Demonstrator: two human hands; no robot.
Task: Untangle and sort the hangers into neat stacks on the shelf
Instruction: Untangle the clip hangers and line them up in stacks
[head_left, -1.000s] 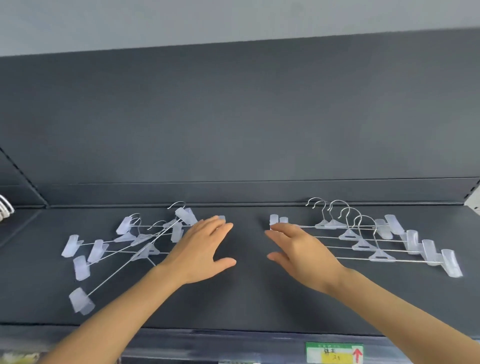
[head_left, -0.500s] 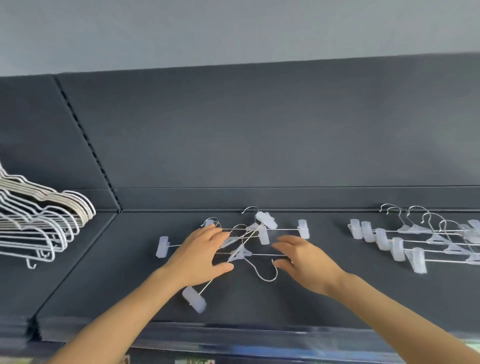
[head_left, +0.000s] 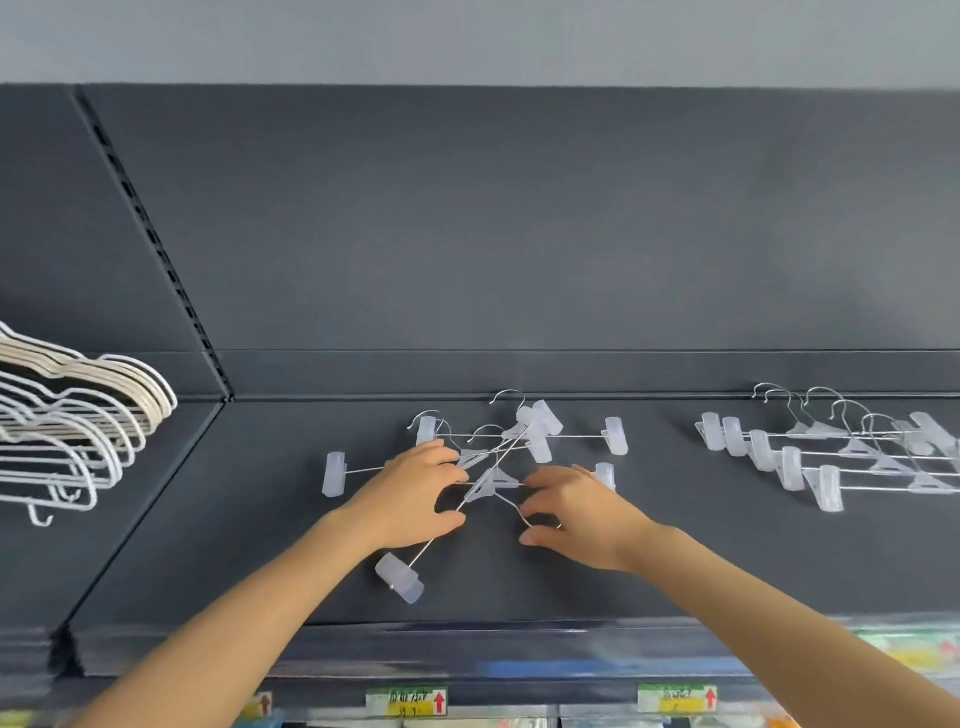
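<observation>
Translucent plastic clips on thin wire make up the tangled hangers (head_left: 488, 480), lying in the middle of the dark shelf (head_left: 675, 561). I see my left hand (head_left: 410, 493) spread over the tangle's left side, fingertips on the wires. My right hand (head_left: 582, 514) is spread at its right, with a loose hook between thumb and fingers. A neat row of clip hangers (head_left: 789, 467) lies well apart to the right.

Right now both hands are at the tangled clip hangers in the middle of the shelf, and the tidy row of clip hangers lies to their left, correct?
Wrong side: the head view shows the tidy row to the right of the tangled clip hangers. The left hand and right hand are both at that tangle, in the middle of the shelf.
</observation>
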